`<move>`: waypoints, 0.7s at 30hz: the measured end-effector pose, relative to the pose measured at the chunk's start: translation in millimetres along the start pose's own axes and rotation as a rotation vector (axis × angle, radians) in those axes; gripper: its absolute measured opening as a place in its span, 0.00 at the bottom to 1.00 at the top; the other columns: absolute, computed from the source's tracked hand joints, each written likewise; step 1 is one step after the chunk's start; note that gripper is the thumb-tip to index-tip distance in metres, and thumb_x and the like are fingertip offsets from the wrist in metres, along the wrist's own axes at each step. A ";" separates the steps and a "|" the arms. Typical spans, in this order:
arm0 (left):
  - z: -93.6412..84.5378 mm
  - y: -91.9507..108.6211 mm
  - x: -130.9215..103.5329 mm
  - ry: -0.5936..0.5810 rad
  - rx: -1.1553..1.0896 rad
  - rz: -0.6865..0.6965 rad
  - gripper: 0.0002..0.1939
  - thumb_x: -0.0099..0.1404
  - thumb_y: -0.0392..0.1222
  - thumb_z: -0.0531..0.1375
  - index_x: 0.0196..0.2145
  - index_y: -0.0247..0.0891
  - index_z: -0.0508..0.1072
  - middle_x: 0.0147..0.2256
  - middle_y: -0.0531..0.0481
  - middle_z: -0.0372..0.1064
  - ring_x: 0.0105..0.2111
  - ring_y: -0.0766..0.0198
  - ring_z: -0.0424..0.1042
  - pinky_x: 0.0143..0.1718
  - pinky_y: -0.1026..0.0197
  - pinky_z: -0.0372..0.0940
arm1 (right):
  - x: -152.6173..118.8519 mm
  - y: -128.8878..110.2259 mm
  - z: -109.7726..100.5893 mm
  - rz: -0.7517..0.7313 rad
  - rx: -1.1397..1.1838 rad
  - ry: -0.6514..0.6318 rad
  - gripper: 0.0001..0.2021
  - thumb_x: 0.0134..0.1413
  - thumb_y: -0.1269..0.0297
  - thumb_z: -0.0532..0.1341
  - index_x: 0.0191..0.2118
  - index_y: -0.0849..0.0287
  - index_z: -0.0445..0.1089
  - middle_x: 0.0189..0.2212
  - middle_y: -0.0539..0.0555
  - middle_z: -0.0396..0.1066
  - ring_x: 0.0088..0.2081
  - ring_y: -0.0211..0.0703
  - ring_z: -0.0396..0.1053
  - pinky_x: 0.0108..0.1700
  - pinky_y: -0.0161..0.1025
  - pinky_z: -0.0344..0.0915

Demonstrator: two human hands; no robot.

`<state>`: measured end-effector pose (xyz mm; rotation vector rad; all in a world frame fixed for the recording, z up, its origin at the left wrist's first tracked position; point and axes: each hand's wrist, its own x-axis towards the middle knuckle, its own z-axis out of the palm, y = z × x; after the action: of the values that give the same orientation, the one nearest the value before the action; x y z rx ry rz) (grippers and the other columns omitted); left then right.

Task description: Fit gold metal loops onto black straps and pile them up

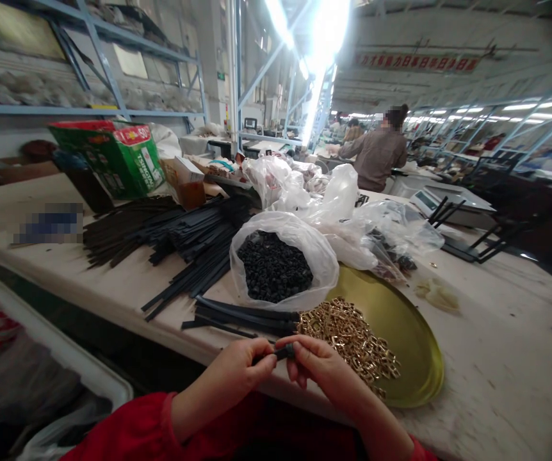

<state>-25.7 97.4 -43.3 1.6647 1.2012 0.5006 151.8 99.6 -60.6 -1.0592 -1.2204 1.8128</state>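
We see black strip (284,351) between our two hands, at near edge of tabletop (487,365); long axis roughly left to right. Left hand (244,363) pinches its left end, right hand (321,363) grips its right end. Heap of gold buckles (353,336) on round tray (413,333) just beyond right hand, which is nearer; bundled black straps (242,318) beyond left, ends toward buckles

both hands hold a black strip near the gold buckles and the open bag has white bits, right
No, the bits in the open bag are black, not white, as the head view shows. The left hand and right hand do hold a black strip near the gold buckles.
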 end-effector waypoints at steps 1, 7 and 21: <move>0.9 1.5 -1.6 -0.005 0.006 0.004 0.11 0.60 0.40 0.50 0.24 0.36 0.67 0.19 0.58 0.57 0.21 0.69 0.57 0.22 0.68 0.50 | -2.4 1.4 0.8 -0.008 -0.006 0.003 0.22 0.49 0.47 0.58 0.37 0.62 0.72 0.16 0.47 0.65 0.17 0.31 0.58 0.21 0.30 0.54; 5.6 7.2 -4.7 -0.101 -0.030 0.067 0.13 0.62 0.41 0.49 0.28 0.35 0.71 0.24 0.56 0.65 0.25 0.68 0.62 0.27 0.68 0.55 | -10.4 18.3 5.9 -0.097 -0.116 0.016 0.23 0.52 0.47 0.56 0.41 0.62 0.71 0.16 0.45 0.60 0.18 0.30 0.54 0.21 0.30 0.49; 14.4 -9.2 -9.2 -0.001 -0.183 0.050 0.12 0.60 0.33 0.48 0.42 0.36 0.62 0.29 0.54 0.66 0.29 0.67 0.65 0.32 0.64 0.61 | -10.9 40.8 27.3 -0.177 0.129 0.165 0.17 0.47 0.48 0.61 0.30 0.59 0.64 0.19 0.45 0.64 0.21 0.32 0.59 0.23 0.30 0.54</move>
<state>-22.9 82.7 -55.8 1.5408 1.0823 0.6221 127.7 67.1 -90.4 -0.9754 -1.0504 1.6130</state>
